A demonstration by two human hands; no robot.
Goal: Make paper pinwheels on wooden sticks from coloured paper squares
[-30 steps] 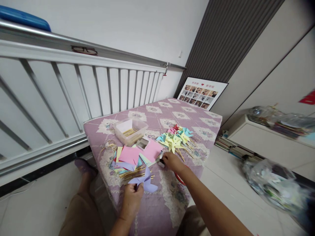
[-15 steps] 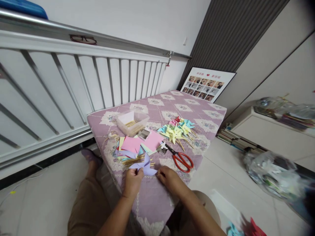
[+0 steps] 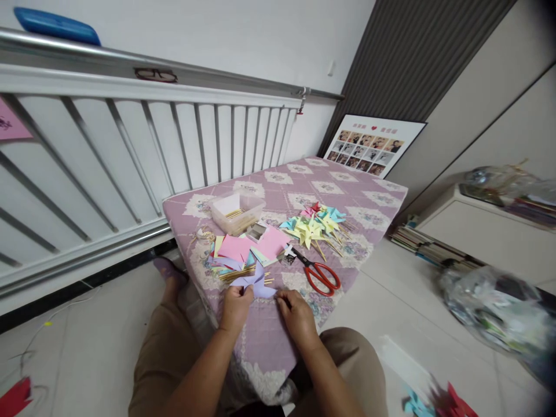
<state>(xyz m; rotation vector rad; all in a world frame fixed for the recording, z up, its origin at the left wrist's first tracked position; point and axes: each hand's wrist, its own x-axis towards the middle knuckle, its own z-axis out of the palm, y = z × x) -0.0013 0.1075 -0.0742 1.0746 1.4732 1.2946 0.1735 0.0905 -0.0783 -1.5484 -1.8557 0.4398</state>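
Note:
A light purple paper pinwheel (image 3: 257,282) is pinched between the thumb and fingers of my left hand (image 3: 237,307), near the table's close corner. My right hand (image 3: 297,315) is closed in a pinch beside the pinwheel's right blade tip; what its fingertips hold, if anything, is too small to make out. Just behind the pinwheel lie wooden sticks (image 3: 237,274) and a stack of coloured paper sheets (image 3: 237,248). Red-handled scissors (image 3: 322,279) rest to the right, past my right hand. Finished-looking yellow, blue and red pinwheels (image 3: 310,229) on sticks are heaped farther back.
The table's cloth (image 3: 321,188) is purple and patterned. A clear plastic box (image 3: 237,214) with sticks stands at the back left. Along the wall runs a white radiator (image 3: 195,139). Plastic bags (image 3: 495,307) and more pinwheels (image 3: 454,402) lie on the floor at right.
The view has shifted slightly, so the table sits a little farther right. Both hands keep nearly the same pose at the purple pinwheel.

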